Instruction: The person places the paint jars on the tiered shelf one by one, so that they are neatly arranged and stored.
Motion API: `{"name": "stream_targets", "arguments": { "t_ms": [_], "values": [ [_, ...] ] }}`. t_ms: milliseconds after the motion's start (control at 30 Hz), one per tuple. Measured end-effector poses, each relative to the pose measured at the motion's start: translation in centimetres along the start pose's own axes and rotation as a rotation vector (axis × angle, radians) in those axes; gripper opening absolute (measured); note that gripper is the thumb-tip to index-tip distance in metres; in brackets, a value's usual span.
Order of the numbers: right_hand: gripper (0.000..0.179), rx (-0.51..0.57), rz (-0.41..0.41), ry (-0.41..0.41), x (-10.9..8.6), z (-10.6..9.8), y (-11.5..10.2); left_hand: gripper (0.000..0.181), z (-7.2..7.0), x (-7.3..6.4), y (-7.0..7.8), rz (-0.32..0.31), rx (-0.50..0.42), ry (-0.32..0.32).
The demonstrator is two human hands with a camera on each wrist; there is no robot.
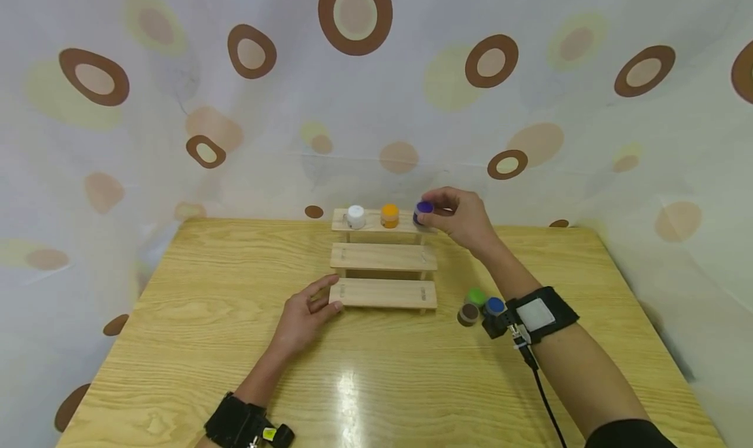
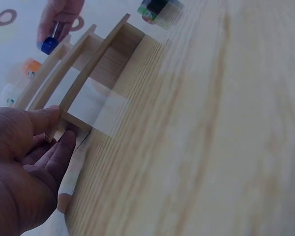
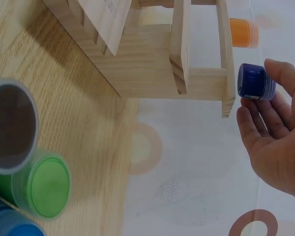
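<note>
A three-step wooden display rack [image 1: 384,256] stands on the table near the wall. Thumb and fingers of my left hand [image 1: 302,317] grip the left end of its lowest step; the left wrist view shows the thumb [image 2: 45,119] along the step's end. At the right end of the top step, my right hand [image 1: 461,219] pinches a small dark blue-purple paint jar [image 3: 252,81] between thumb and fingers. Left of it on that step stand an orange paint jar [image 1: 389,216] and a white paint jar [image 1: 355,217]. Both lower steps are bare.
Right of the rack, close under my right forearm, a green jar [image 1: 476,297], a blue jar [image 1: 495,305] and a dark brown jar [image 1: 468,314] cluster on the wooden table [image 1: 235,258]. Patterned cloth [image 1: 282,108] hangs right behind the table's back edge.
</note>
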State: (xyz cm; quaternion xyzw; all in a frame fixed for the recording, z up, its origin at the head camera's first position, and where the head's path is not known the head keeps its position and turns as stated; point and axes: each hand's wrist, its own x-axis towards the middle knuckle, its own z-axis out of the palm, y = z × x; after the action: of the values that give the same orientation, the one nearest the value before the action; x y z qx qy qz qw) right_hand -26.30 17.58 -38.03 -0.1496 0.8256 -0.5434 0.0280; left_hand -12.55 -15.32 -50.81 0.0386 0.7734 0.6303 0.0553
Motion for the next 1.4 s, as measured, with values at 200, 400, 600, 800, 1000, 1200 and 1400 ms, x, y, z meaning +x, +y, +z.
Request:
{"name": "stream_targets", "arguments": {
  "t_ms": [200,400,600,800,1000,1200,1400],
  "values": [
    [0.04,-0.008,0.015,0.006,-0.1,0.1,0.4,0.056,0.1,0.1,-0.1,0.001,-0.003,0.0],
    [0.042,-0.012,-0.004,-0.008,-0.2,0.2,0.5,0.056,0.1,0.1,-0.1,-0.006,-0.008,0.002],
    [0.047,-0.008,-0.02,-0.008,-0.2,0.3,0.6,0.055,0.1,0.1,-0.1,-0.001,-0.011,0.003],
    [0.049,0.027,-0.016,-0.01,-0.3,0.2,0.6,0.056,0.1,0.1,-0.1,-0.002,-0.019,0.004],
    [0.049,0.006,-0.026,0.02,-0.7,0.0,0.4,0.056,0.1,0.1,0.0,-0.006,-0.022,0.002],
    [0.048,0.001,-0.04,0.063,-1.0,-0.6,0.3,0.056,0.2,0.1,0.0,-0.005,-0.014,0.004],
    [0.045,0.023,-0.037,0.11,-1.4,-1.6,0.5,0.055,0.2,0.2,-0.2,-0.004,0.004,0.004]
  ]
}}
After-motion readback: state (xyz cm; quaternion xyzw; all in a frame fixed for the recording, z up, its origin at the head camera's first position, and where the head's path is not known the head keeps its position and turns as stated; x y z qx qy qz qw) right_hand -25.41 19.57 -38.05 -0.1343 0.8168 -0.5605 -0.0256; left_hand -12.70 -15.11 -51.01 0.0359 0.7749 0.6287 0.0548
